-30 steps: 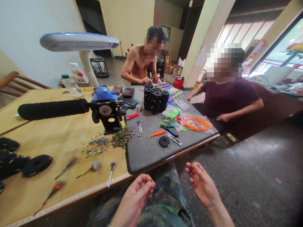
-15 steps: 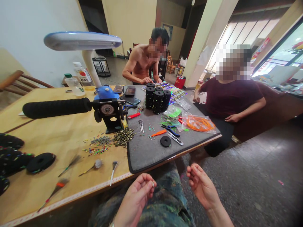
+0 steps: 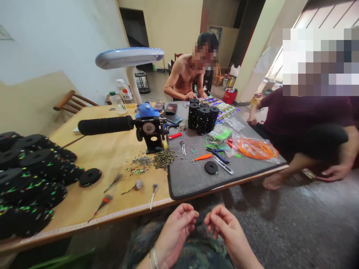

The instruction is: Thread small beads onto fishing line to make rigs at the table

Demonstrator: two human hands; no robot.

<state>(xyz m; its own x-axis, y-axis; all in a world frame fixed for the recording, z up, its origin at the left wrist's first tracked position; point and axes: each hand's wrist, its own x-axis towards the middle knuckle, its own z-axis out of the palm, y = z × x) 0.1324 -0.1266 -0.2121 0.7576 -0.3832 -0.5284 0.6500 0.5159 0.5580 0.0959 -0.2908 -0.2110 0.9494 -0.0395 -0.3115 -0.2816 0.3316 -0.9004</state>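
Head view: small shiny piece (image 3: 195, 215) sat at lower centre of the frame, pinched between thumb and fingers of the left hand (image 3: 175, 233); right hand (image 3: 230, 233) was just beside it, fingers curled and tips drawn in; whether they held anything could not be told; hands apart, both over the lap. Piece looked tiny, so a light tip grip with the working end exposed seemed best; bracing the wrists and meeting tip to tip would likely have steadied it; squeezing too hard might have flicked it off.

Outward: grey mat (image 3: 187, 183) at centre, bearing black foam disc (image 3: 207, 169), silver snips (image 3: 224, 166) and blue-handled pliers (image 3: 223, 158); bead pile (image 3: 164, 160) by the mat's left edge; black foam rolls at far left; lamp (image 3: 129, 56) upper left of centre; seated person (image 3: 183, 74) upper centre.
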